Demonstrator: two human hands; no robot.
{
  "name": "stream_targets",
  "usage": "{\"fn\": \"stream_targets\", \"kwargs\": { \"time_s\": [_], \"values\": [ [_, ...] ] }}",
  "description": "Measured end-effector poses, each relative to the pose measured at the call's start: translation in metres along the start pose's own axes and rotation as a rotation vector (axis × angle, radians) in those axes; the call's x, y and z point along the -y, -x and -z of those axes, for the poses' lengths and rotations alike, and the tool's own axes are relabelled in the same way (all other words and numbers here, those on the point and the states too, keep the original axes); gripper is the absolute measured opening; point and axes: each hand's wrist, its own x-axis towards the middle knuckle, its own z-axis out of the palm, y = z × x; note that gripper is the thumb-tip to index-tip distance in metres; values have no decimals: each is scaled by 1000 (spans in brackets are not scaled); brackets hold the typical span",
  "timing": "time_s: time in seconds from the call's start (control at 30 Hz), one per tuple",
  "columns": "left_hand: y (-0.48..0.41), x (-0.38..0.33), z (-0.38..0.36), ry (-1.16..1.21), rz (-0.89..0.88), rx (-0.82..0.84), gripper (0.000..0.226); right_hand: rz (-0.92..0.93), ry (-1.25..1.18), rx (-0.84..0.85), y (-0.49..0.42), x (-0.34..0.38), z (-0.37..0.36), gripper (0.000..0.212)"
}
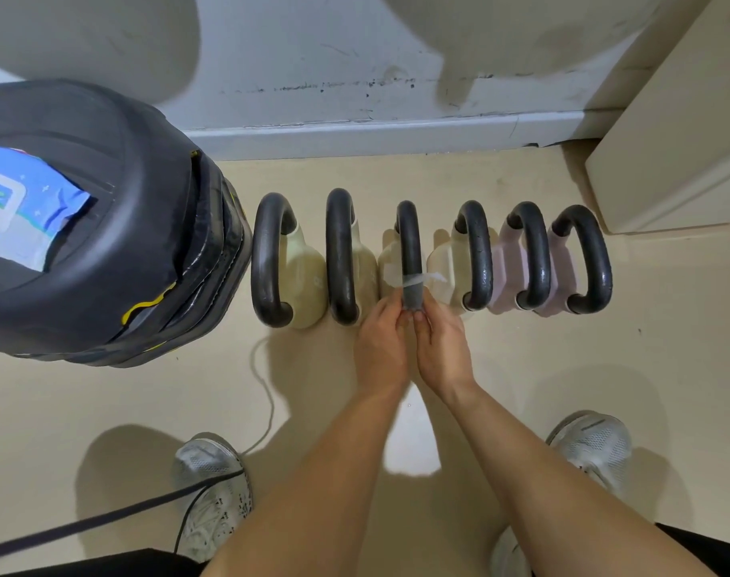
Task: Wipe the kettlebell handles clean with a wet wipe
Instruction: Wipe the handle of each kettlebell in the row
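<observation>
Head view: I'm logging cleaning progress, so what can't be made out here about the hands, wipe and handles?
- Fingertips of the left hand and right hand: hidden behind the wet wipe and the third kettlebell handle, head view.
- Blue packet: cut off by the left edge, print blurred, head view.
- Which handles are already wiped: nothing shows it.
</observation>
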Motion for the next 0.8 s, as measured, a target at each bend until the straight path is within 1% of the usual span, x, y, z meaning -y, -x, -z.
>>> {"fn": "stream_targets", "kwargs": {
  "time_s": [0.1, 0.2, 0.27, 0.33, 0.43, 0.5, 0.63, 0.7, 0.77, 0.8],
  "values": [
    [-9, 4, 1, 17, 109, 50, 22, -27, 93, 50, -5, -8, 1, 41],
    [-11, 2, 5, 21, 145, 66, 23, -22, 80, 93, -6, -7, 5, 37],
    [-5, -5, 6, 40, 121, 31, 19, -38, 53, 83, -3, 1, 10, 31],
    [-1, -11, 8, 10, 61, -11, 12, -65, -2, 58, 1, 10, 16, 25],
    [-2, -17, 12, -48, -15, -71, 15, -77, -97, 43, 3, 22, 21, 25],
    [-3, -18, 14, -77, -18, -37, 16, -93, -150, 74, 1, 16, 16, 27],
    [-7, -12, 17, -149, 53, 139, 20, -127, -109, 160, 0, 0, 4, 44],
    [-10, -18, 20, -109, 122, 163, 19, -160, -129, 157, -1, 4, 5, 42],
    [-9, -29, 22, -89, 158, 137, 18, -184, -206, 109, -1, 16, 9, 33],
    [-8, -32, 22, -85, 166, 115, 18, -190, -245, 79, -1, 24, 12, 32]
  ]
}}
